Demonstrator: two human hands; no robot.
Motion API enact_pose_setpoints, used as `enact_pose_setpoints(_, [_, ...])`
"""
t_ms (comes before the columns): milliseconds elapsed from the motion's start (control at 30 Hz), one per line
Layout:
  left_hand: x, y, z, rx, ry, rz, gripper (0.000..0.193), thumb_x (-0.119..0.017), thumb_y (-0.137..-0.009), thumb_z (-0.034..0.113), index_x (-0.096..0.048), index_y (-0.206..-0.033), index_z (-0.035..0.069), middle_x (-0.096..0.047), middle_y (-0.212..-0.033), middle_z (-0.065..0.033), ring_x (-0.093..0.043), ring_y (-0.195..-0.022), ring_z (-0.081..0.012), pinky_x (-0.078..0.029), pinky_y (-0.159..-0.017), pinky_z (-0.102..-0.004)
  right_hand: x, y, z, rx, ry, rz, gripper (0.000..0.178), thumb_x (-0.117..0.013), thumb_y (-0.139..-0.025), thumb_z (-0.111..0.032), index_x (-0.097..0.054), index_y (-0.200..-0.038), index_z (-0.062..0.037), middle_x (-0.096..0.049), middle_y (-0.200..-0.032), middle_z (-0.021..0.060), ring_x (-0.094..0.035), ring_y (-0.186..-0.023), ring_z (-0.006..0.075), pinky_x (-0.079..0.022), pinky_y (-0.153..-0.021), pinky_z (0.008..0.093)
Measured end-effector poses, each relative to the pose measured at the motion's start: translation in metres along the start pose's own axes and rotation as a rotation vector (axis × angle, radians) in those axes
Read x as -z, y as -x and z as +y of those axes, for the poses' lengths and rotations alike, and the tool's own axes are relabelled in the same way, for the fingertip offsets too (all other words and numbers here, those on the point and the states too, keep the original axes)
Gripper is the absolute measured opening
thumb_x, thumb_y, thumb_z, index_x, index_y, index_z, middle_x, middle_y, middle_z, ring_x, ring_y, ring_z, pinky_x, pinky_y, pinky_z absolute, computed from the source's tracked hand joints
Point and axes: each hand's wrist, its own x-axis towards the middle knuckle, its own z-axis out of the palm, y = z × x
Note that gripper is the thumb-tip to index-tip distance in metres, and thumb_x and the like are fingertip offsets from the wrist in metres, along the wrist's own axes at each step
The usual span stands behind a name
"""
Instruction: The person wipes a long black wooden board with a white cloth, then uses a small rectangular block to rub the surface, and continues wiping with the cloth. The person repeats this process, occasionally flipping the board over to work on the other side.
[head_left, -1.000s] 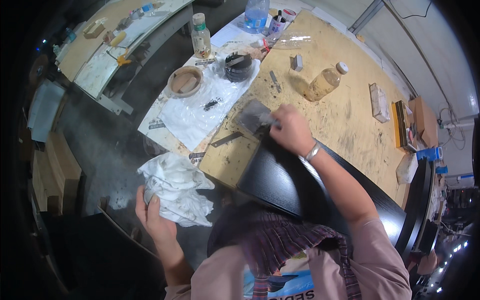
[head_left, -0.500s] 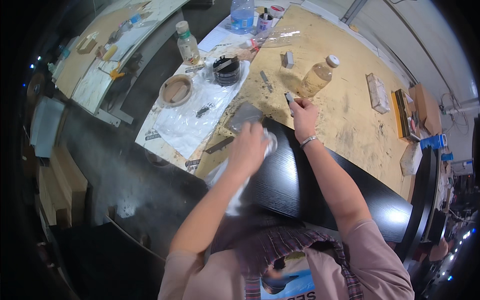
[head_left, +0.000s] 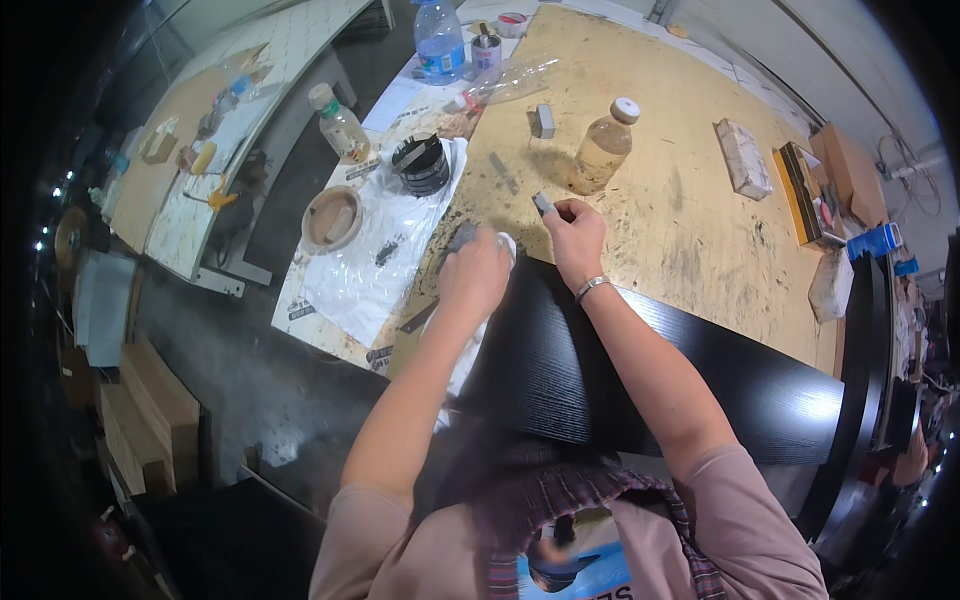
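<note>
A black wood-grain board (head_left: 570, 370) lies in front of me, partly over the workbench (head_left: 690, 210). My left hand (head_left: 475, 272) is closed on a white cloth (head_left: 508, 246) at the board's left far corner; the cloth hangs down along the board's left edge. Beside its fingers a dark grey sheet (head_left: 461, 238) is partly covered. My right hand (head_left: 577, 242), just past the board's far edge, pinches a small grey block (head_left: 543, 203) between thumb and fingers. The capped bottle of yellowish liquid (head_left: 603, 150) stands just beyond it.
On white plastic at the left stand a black tub (head_left: 421, 168) and a round shallow dish (head_left: 332, 220). A green-necked bottle (head_left: 342, 128) and a blue-tinted bottle (head_left: 439, 45) stand farther back. Another grey block (head_left: 543, 121) sits mid-bench; a yellow-sided box (head_left: 800, 195) lies right.
My left hand has moved away from me with the cloth, up to the grey sheet. The whole view has shifted a little. My right hand keeps its pinch on the grey block near the bottle.
</note>
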Motion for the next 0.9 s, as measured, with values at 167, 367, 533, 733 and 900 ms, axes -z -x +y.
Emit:
enact_pose_setpoints(167, [0.009,0.031,-0.005,-0.043,-0.062,-0.108,0.023,-0.053,-0.098,0.024,-0.052,-0.104,0.002,-0.068,-0.09,-0.0291,-0.064,-0.086,-0.0517,-0.047,-0.076,-0.0614,0.004,-0.009,0.012,0.013,0.07,0.046,0.026,-0.069,-0.078,-0.015,-0.072,-0.092,0.0073,-0.071,-0.081,0.016,-0.065,-0.075,0.0221,-0.051,-0.071,0.0341])
enact_pose_setpoints(367, [0.003,-0.009,0.002,0.001,-0.087,-0.04,0.022,-0.055,-0.098,0.023,-0.057,-0.109,0.005,-0.069,-0.091,-0.0263,-0.066,-0.087,-0.0491,-0.049,-0.076,-0.0599,-0.002,-0.001,-0.003,0.019,0.094,-0.009,0.03,-0.069,-0.076,-0.018,-0.072,-0.092,0.007,-0.071,-0.086,0.023,-0.069,-0.081,0.0333,-0.053,-0.077,0.0403])
enact_pose_setpoints(533, [0.002,0.047,-0.001,-0.022,-0.119,0.008,0.016,-0.054,-0.098,0.02,-0.057,-0.104,0.006,-0.07,-0.085,-0.0219,-0.067,-0.083,-0.0479,-0.051,-0.076,-0.0589,0.005,-0.002,-0.001,0.032,0.134,0.047,0.032,-0.068,-0.076,-0.021,-0.073,-0.093,0.0057,-0.072,-0.088,0.0264,-0.071,-0.085,0.0398,-0.054,-0.08,0.0437])
enact_pose_setpoints(733, [0.037,0.205,-0.07,0.083,0.096,-0.03,0.014,-0.059,-0.094,0.018,-0.057,-0.094,0.004,-0.067,-0.085,-0.0236,-0.065,-0.08,-0.0464,-0.05,-0.07,-0.056,0.004,-0.003,-0.002,0.028,0.116,0.035,0.032,-0.069,-0.076,-0.021,-0.072,-0.092,0.0068,-0.072,-0.09,0.0239,-0.07,-0.086,0.0368,-0.054,-0.081,0.0422])
enact_pose_setpoints(900, [0.042,0.168,-0.045,-0.017,0.239,0.204,0.016,-0.065,-0.093,0.02,-0.058,-0.092,0.006,-0.067,-0.085,-0.0194,-0.065,-0.08,-0.0447,-0.05,-0.071,-0.0514,0.003,-0.007,0.005,0.059,0.126,0.101,0.033,-0.071,-0.076,-0.023,-0.072,-0.092,0.006,-0.071,-0.089,0.0219,-0.069,-0.084,0.0353,-0.053,-0.079,0.0409])
